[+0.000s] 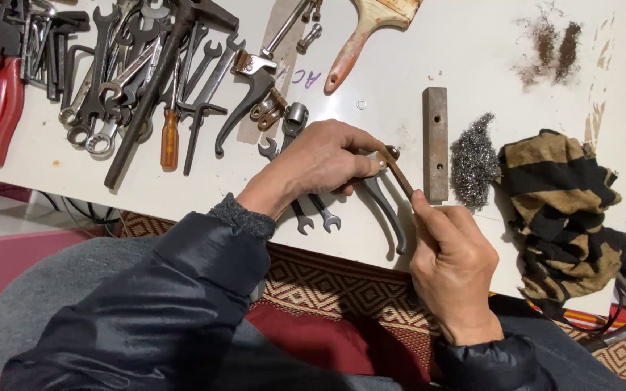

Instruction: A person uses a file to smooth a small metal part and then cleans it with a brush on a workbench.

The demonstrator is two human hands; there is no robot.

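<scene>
My left hand (324, 159) grips the head of a grey metal lever-like tool (389, 210) whose curved handle lies on the white table (443, 58). A thin rusty brown strip (400, 172) runs from that head down to my right hand (452, 261), which pinches its lower end between thumb and fingers. Two small spanners (313, 213) lie under my left wrist.
A heap of spanners, pliers and a screwdriver (132, 72) fills the table's left. A paintbrush (360, 32) lies at the top. A rusty metal bar (435, 141), a steel wool wad (472, 159) and a striped rag (563, 210) lie to the right.
</scene>
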